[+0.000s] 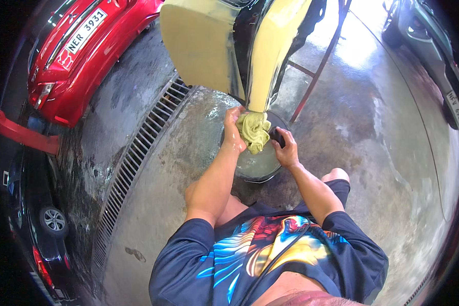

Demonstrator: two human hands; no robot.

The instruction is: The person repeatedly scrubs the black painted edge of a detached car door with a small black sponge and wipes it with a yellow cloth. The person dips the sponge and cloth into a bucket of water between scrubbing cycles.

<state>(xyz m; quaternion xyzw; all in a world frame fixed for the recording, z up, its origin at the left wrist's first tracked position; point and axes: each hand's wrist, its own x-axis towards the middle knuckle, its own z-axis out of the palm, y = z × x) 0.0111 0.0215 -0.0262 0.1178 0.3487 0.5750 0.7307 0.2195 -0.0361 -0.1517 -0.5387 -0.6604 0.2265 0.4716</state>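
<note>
Wet-looking and bunched, a yellow-green cloth (253,132) is gripped by my left hand (234,130) over a dark round bucket (258,179). My right hand (287,151) pinches a small dark block (277,137) just right of the cloth. Cloudy greyish water (258,164) fills the bucket below both hands. Directly beyond them rises a vehicle body panel (201,46) with a dull yellowish surface and dark borders. Its narrower yellow section (273,42) reaches down close to the cloth; I cannot tell whether they touch.
A red car (95,65) stands at the upper left, and a grey vehicle (428,49) at the upper right. A metal floor grate (137,149) runs along my left. Right of the panel is a reddish metal stand leg (313,80). A thin cable (417,97) crosses the wet concrete floor (367,145).
</note>
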